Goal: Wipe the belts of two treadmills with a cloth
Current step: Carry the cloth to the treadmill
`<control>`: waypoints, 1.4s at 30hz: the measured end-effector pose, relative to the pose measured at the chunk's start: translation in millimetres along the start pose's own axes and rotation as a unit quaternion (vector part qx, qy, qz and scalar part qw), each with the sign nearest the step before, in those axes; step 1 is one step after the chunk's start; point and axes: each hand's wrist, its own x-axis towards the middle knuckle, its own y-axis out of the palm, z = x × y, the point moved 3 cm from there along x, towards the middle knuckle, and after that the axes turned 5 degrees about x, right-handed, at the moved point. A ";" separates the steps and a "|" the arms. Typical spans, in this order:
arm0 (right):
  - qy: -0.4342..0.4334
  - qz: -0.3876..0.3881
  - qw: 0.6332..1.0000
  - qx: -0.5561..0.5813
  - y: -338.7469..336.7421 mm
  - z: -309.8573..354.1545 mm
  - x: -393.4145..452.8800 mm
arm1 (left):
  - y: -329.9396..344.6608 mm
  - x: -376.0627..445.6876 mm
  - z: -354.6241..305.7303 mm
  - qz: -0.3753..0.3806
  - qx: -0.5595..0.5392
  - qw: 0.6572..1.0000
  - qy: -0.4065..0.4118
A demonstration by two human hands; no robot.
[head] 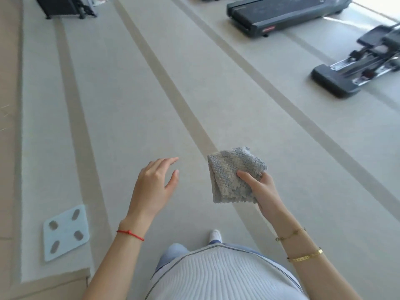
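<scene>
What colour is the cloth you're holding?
Grey-blue with a woven, scale-like texture; the cloth shows best in the head view.

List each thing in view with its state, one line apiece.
Cloth: folded, held off the floor.
Right hand: grips the cloth.
Left hand: open, holds nothing.
Treadmill: flat on the floor, untouched.
Scale: lying on the carpet.
</scene>
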 end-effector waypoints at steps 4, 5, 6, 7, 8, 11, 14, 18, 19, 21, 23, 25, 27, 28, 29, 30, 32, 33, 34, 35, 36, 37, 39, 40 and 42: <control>-0.011 -0.039 0.999 0.024 -40.9 31.8 44.9 | 35.2 65.0 -36.7 0.022 -0.010 0.999 0.029; -0.011 -0.048 0.998 0.032 -48.8 37.4 56.0 | 43.0 80.4 -43.8 0.028 -0.011 0.999 0.037; -0.011 -0.057 0.998 0.037 -55.3 41.9 66.8 | 50.3 95.3 -50.4 0.036 -0.011 0.998 0.043; -0.011 -0.067 0.997 0.043 -61.6 45.9 78.8 | 58.1 110.9 -56.0 0.045 -0.010 0.998 0.050; -0.010 -0.076 0.996 0.049 -67.4 49.0 91.5 | 66.4 126.9 -60.4 0.052 -0.009 0.997 0.056; -0.003 -0.097 0.993 0.064 -80.8 60.6 133.9 | 91.2 178.7 -70.0 0.073 -0.011 0.995 0.065; -0.002 -0.116 0.991 0.072 -92.7 76.6 185.4 | 116.3 241.1 -79.3 0.086 -0.015 0.993 0.074; -0.008 -0.135 0.987 0.085 -104.1 115.1 263.6 | 139.9 333.0 -89.4 0.088 -0.022 0.992 0.085; -0.015 -0.137 0.987 0.087 -106.8 128.0 283.5 | 144.5 357.4 -92.7 0.084 -0.020 0.992 0.089; -0.025 -0.143 0.985 0.094 -114.7 158.2 329.5 | 156.0 413.5 -101.9 0.084 -0.017 0.991 0.099; -0.034 -0.141 0.984 0.100 -123.2 190.3 375.8 | 167.8 471.5 -114.4 0.082 -0.015 0.990 0.113; -0.043 -0.149 0.982 0.111 -134.0 217.5 416.2 | 180.2 524.9 -129.4 0.087 -0.013 0.988 0.130; -0.048 -0.172 0.976 0.124 -147.4 238.7 451.6 | 193.7 573.5 -144.6 0.097 -0.012 0.985 0.143; -0.048 -0.186 0.973 0.129 -154.5 247.6 468.3 | 200.8 596.7 -152.5 0.102 -0.013 0.983 0.149; -0.048 -0.199 0.970 0.134 -162.0 256.0 485.4 | 208.1 619.3 -160.1 0.108 -0.014 0.982 0.156; -0.047 -0.210 0.967 0.139 -169.4 264.3 502.8 | 216.6 641.5 -167.5 0.114 -0.014 0.980 0.163; -0.047 -0.225 0.962 0.149 -185.6 280.2 541.0 | 237.6 686.8 -181.3 0.123 -0.010 0.977 0.176; -0.048 -0.229 0.961 0.150 -193.6 287.7 561.0 | 248.9 709.1 -188.1 0.125 -0.008 0.975 0.182; -0.050 -0.231 0.960 0.149 -201.6 295.8 582.1 | 260.7 731.4 -195.0 0.125 -0.007 0.975 0.186; -0.050 -0.231 0.960 0.147 -209.7 304.9 604.7 | 273.1 754.2 -202.3 0.125 -0.006 0.974 0.188; -0.050 -0.230 0.961 0.146 -218.2 315.4 628.5 | 286.2 778.0 -210.1 0.125 -0.008 0.974 0.189; -0.050 -0.229 0.961 0.145 -227.1 326.8 652.6 | 298.9 801.9 -219.0 0.125 -0.009 0.974 0.190; -0.053 -0.224 0.963 0.142 -246.0 354.7 700.9 | 321.9 850.3 -239.4 0.125 -0.013 0.973 0.192; -0.054 -0.222 0.963 0.140 -256.4 371.2 724.7 | 332.2 874.9 -250.7 0.124 -0.015 0.974 0.191; -0.059 -0.216 0.965 0.136 -278.0 407.4 771.3 | 349.0 925.0 -274.2 0.118 -0.018 0.975 0.187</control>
